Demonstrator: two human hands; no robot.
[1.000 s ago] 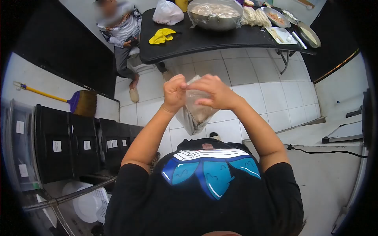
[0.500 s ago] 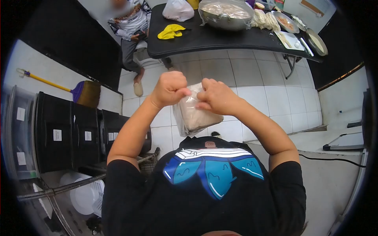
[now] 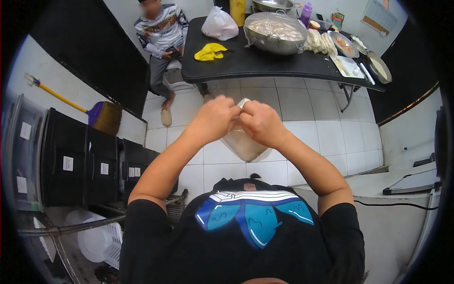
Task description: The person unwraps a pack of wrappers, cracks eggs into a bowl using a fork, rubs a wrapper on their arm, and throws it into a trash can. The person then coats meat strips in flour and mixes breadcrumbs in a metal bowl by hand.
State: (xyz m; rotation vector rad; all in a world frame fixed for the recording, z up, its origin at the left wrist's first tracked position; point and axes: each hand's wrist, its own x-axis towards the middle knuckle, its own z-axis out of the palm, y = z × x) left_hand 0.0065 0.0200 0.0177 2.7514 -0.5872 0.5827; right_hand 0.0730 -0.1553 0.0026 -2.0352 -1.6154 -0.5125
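A clear plastic bag (image 3: 246, 146) with pale contents hangs from a person's two bare hands, in front of the chest and above the floor. Its long axis runs roughly up and down in the view: the gathered neck is at the top, between the hands, and the blunt, filled end points down, toward the wearer's dark shirt (image 3: 250, 246). The left hand (image 3: 217, 118) is slightly blurred, its fingers curled closed on the neck; the right hand (image 3: 262, 124) is drawn into a tight fist on the same part, just beside it. How the fingertips sit on the plastic is hidden. Below lies a floor (image 3: 314, 137) of white tiles. Ahead, a black table (image 3: 255, 67) holds a yellow cloth (image 3: 210, 52), a knotted white bag (image 3: 220, 24) and a large metal pot (image 3: 275, 37) under clear film. A seated person (image 3: 161, 31) is at the table's left end. Along the left wall are black bins (image 3: 66, 158) and a broom (image 3: 105, 117). The table's near edge lies well beyond the hands, with tiled floor stretching between; the bins edge that floor on the left, and a pale ledge (image 3: 369, 183) on the right.
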